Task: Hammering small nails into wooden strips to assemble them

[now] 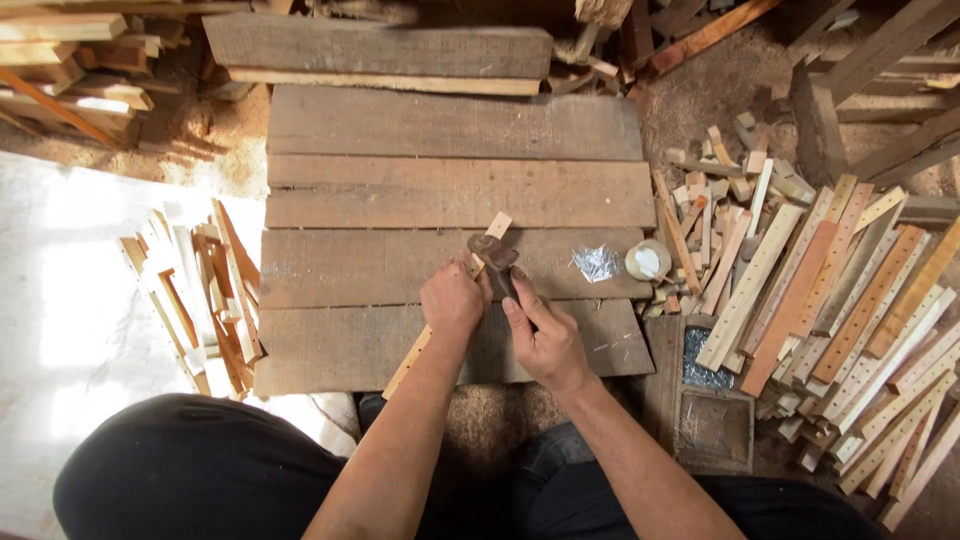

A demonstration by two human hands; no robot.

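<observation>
My left hand (452, 298) grips a long thin wooden strip (497, 226) that lies diagonally across the plank work surface (400, 190). My right hand (540, 335) holds a hammer (492, 250) by its dark handle, with the rusty head resting on the strip near its far end. Both hands sit close together at the middle of the planks. A small heap of shiny nails (596, 263) lies just right of the hammer.
A round white lid or container (647, 260) sits beside the nails. Many drilled wooden strips (860, 310) are piled at right, a smaller stack (200, 290) at left. A wooden box with nails (712, 425) stands by my right knee. Sawdust covers the floor.
</observation>
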